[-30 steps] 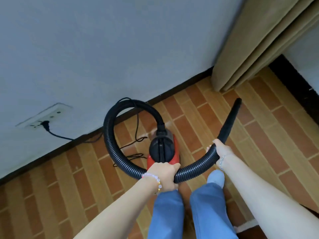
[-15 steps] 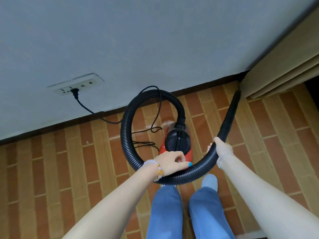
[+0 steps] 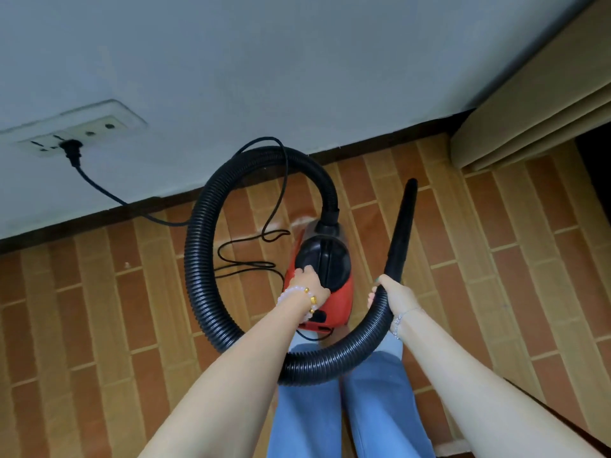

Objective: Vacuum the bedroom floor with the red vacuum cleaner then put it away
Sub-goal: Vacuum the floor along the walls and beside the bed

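The red vacuum cleaner (image 3: 335, 302) with a black top stands on the floor just in front of my legs. Its ribbed black hose (image 3: 198, 259) loops from the front of the body round to the left and back under my arms. My left hand (image 3: 309, 284) rests on the left side of the body, fingertips touching the black top. My right hand (image 3: 393, 294) grips the hose where the tapered black nozzle (image 3: 401, 226) begins; the nozzle points away towards the wall. The black power cord (image 3: 248, 259) lies in loops left of the body and runs to a plug (image 3: 71, 150) in a wall socket.
The floor (image 3: 99, 309) is brick-patterned in orange and tan, with a dark skirting board (image 3: 82, 223) along the grey wall. A beige curtain (image 3: 529, 110) hangs down to the floor at the right. My legs in blue trousers (image 3: 347, 418) stand below the hose.
My left hand let go of the hose and moved forward onto the vacuum cleaner's body. My view turned left and closer; the socket now shows at upper left. My right hand kept its grip.
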`<action>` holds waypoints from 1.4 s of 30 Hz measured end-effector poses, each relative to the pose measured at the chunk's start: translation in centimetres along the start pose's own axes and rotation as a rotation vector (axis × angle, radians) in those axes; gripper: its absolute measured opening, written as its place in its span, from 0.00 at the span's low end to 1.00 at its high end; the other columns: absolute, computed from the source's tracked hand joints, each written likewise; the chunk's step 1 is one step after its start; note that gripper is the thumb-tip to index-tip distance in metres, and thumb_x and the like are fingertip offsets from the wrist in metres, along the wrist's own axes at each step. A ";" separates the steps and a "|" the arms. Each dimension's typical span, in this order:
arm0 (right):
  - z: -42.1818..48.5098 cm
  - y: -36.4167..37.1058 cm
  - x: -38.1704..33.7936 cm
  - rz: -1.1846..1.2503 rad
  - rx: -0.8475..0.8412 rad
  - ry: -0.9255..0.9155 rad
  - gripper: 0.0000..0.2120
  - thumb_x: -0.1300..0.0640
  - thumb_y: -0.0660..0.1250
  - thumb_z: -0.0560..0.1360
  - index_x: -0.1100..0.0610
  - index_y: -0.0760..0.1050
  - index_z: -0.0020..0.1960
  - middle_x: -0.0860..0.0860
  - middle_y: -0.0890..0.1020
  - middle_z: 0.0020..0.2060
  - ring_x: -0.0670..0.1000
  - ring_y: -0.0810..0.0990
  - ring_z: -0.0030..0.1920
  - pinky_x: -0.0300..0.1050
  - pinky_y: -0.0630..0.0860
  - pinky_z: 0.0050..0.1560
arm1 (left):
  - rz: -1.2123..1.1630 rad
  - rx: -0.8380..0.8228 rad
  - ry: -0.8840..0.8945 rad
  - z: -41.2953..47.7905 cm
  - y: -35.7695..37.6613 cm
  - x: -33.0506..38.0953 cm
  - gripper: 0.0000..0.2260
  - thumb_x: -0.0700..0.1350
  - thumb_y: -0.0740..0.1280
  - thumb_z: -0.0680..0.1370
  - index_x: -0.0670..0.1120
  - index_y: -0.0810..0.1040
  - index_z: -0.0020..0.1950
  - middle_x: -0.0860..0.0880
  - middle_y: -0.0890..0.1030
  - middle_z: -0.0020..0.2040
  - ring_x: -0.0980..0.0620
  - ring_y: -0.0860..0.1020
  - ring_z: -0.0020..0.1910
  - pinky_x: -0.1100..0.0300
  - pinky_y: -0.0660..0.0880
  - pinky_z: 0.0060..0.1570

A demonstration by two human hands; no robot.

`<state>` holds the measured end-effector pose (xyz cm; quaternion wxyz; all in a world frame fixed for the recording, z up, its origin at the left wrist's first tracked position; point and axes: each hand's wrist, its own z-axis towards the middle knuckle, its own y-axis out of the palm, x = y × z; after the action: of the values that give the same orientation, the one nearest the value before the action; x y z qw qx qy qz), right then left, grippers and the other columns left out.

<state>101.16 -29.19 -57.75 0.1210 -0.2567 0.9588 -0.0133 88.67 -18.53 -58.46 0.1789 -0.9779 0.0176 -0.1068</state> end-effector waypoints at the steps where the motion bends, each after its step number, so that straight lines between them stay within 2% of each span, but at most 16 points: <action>1: 0.5 -0.3 -0.1 -0.006 -0.005 0.000 0.03 0.63 0.63 0.74 0.61 0.70 0.42 0.54 0.73 0.29 0.49 0.72 0.21 0.37 0.73 0.25 | -0.017 0.010 -0.022 0.9 0.5 0.2 0.25 0.46 0.63 0.78 0.40 0.60 0.71 0.41 0.62 0.70 0.40 0.68 0.66 0.50 0.69 0.63; 5: 1.9 -1.0 0.1 0.017 -0.023 -0.025 0.04 0.62 0.64 0.74 0.62 0.72 0.48 0.54 0.74 0.30 0.48 0.73 0.21 0.37 0.74 0.25 | -0.060 0.050 -0.024 3.2 1.9 0.5 0.26 0.44 0.63 0.78 0.39 0.59 0.72 0.40 0.63 0.70 0.40 0.67 0.67 0.51 0.68 0.64; 8: 1.7 -0.1 0.3 0.058 -0.047 -0.023 0.02 0.63 0.63 0.75 0.60 0.70 0.44 0.53 0.73 0.30 0.48 0.72 0.22 0.38 0.73 0.24 | -0.091 0.059 0.026 3.6 1.5 0.2 0.25 0.43 0.62 0.78 0.39 0.59 0.73 0.40 0.66 0.69 0.41 0.70 0.65 0.54 0.69 0.59; 11: 1.1 1.3 0.6 0.097 -0.054 -0.003 0.04 0.62 0.63 0.75 0.60 0.69 0.42 0.53 0.72 0.30 0.48 0.72 0.24 0.38 0.73 0.25 | -0.110 0.029 0.060 3.5 0.4 -0.5 0.24 0.43 0.60 0.79 0.41 0.60 0.73 0.42 0.73 0.66 0.43 0.74 0.62 0.58 0.70 0.54; 16: 0.5 2.2 1.1 0.116 -0.087 0.048 0.03 0.62 0.64 0.74 0.60 0.69 0.44 0.53 0.73 0.29 0.48 0.73 0.23 0.37 0.73 0.24 | -0.114 0.056 0.070 3.5 -1.3 -1.6 0.24 0.43 0.60 0.79 0.44 0.61 0.74 0.43 0.71 0.69 0.44 0.73 0.64 0.57 0.71 0.59; 21: 0.1 2.6 0.9 0.101 -0.086 0.033 0.04 0.63 0.64 0.75 0.59 0.69 0.42 0.52 0.72 0.29 0.47 0.72 0.21 0.37 0.73 0.23 | -0.168 0.090 0.095 3.2 -1.9 -1.3 0.22 0.42 0.59 0.79 0.43 0.63 0.73 0.43 0.72 0.68 0.44 0.73 0.64 0.56 0.71 0.60; 26: -2.4 4.7 1.1 0.059 -0.126 0.012 0.04 0.64 0.63 0.75 0.59 0.68 0.42 0.53 0.71 0.28 0.47 0.71 0.21 0.37 0.72 0.23 | -0.286 0.184 0.141 1.0 -4.8 -1.3 0.19 0.41 0.59 0.79 0.44 0.67 0.70 0.46 0.75 0.65 0.46 0.74 0.63 0.60 0.70 0.56; 30: -5.2 6.3 2.1 0.049 -0.118 -0.036 0.03 0.64 0.62 0.75 0.60 0.67 0.45 0.54 0.71 0.30 0.48 0.71 0.21 0.37 0.72 0.23 | -0.320 0.228 0.162 -2.1 -7.5 -2.1 0.18 0.41 0.59 0.79 0.45 0.69 0.68 0.48 0.77 0.61 0.48 0.76 0.58 0.62 0.70 0.51; 34: -8.3 6.4 2.8 -0.047 -0.110 -0.160 0.04 0.65 0.61 0.76 0.59 0.67 0.44 0.54 0.71 0.29 0.50 0.72 0.23 0.39 0.72 0.25 | -0.341 0.232 0.205 -6.5 -8.9 -2.5 0.15 0.42 0.58 0.79 0.46 0.72 0.65 0.51 0.77 0.53 0.52 0.75 0.50 0.60 0.72 0.48; 37: -10.4 6.0 4.4 -0.184 -0.142 -0.229 0.04 0.62 0.62 0.75 0.60 0.68 0.46 0.53 0.73 0.28 0.51 0.73 0.26 0.44 0.75 0.30 | -0.300 0.111 0.258 -10.2 -8.2 -2.2 0.14 0.47 0.57 0.81 0.48 0.71 0.66 0.51 0.77 0.58 0.54 0.74 0.52 0.62 0.68 0.50; 38: -11.2 6.1 5.1 -0.257 -0.145 -0.242 0.08 0.59 0.64 0.73 0.61 0.68 0.48 0.53 0.74 0.29 0.52 0.75 0.28 0.48 0.76 0.34 | -0.316 0.089 0.266 -11.3 -7.7 -2.0 0.16 0.49 0.56 0.81 0.48 0.70 0.68 0.51 0.76 0.60 0.53 0.74 0.55 0.63 0.67 0.51; 40: -13.0 6.3 6.4 -0.376 -0.162 -0.249 0.15 0.54 0.65 0.71 0.62 0.70 0.53 0.55 0.76 0.33 0.55 0.77 0.32 0.52 0.77 0.40 | -0.418 0.103 0.252 -12.8 -7.2 -1.2 0.20 0.52 0.56 0.82 0.47 0.65 0.72 0.50 0.74 0.66 0.52 0.72 0.63 0.64 0.65 0.54; 42: -14.7 6.4 7.9 -0.436 -0.203 -0.257 0.13 0.55 0.63 0.72 0.61 0.70 0.54 0.56 0.76 0.36 0.55 0.78 0.35 0.50 0.76 0.40 | -0.530 0.135 0.197 -13.5 -7.2 -0.7 0.24 0.53 0.56 0.81 0.44 0.61 0.75 0.48 0.70 0.70 0.50 0.69 0.68 0.63 0.63 0.56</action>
<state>87.89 -28.13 -45.78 0.2098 -0.4675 0.8540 0.0900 85.07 -16.38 -43.73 0.2070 -0.9192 -0.2281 -0.2452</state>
